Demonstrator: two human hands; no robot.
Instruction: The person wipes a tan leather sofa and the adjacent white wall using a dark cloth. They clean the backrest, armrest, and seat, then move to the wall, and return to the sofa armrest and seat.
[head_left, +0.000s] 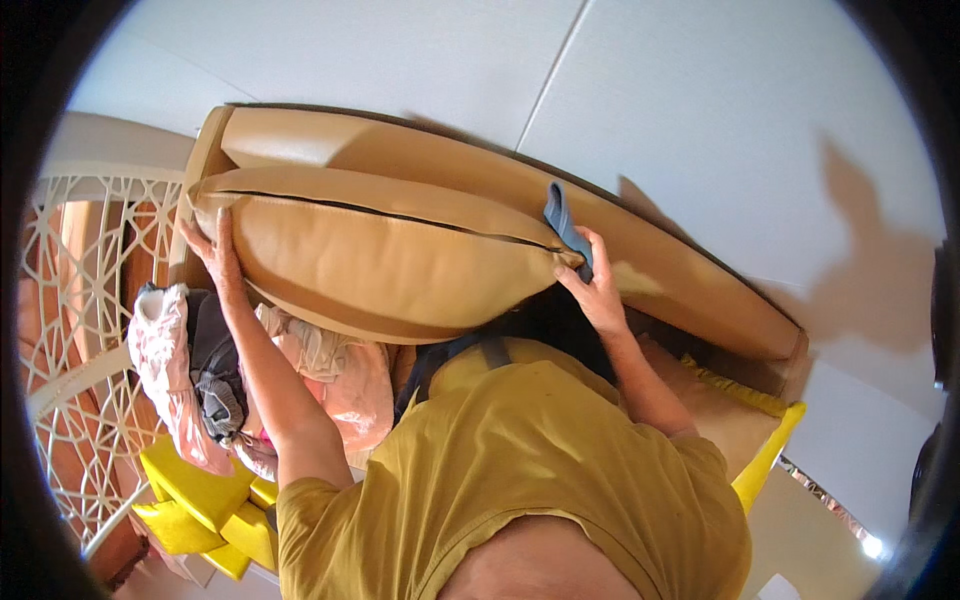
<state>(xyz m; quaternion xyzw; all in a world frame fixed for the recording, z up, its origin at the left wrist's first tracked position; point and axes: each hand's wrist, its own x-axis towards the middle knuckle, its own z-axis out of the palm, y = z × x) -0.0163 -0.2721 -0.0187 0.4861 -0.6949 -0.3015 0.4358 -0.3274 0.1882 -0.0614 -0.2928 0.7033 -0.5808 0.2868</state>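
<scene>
A large tan leather-look sofa cushion (360, 262) is tipped up on its edge before me, with a dark zipper (390, 217) running along its upward side. At its left end my left hand (217, 251) grips the edge, thumb on the near face and fingers around the end. My right hand (596, 281) pinches the cushion's right corner. A folded blue cloth (568, 225) is held in that same hand and sticks up above the fingers. Behind the cushion is the tan sofa backrest (450, 165). The cushion hides part of the sofa base.
Clothes in pink (169, 360) and dark grey (217, 375) are piled at the left sofa end. A white lattice panel (97, 262) stands beyond, with yellow padded seats (210, 495) below. At right lies a yellow-edged cushion (697, 382). A pale wall (675, 90) rises behind the sofa.
</scene>
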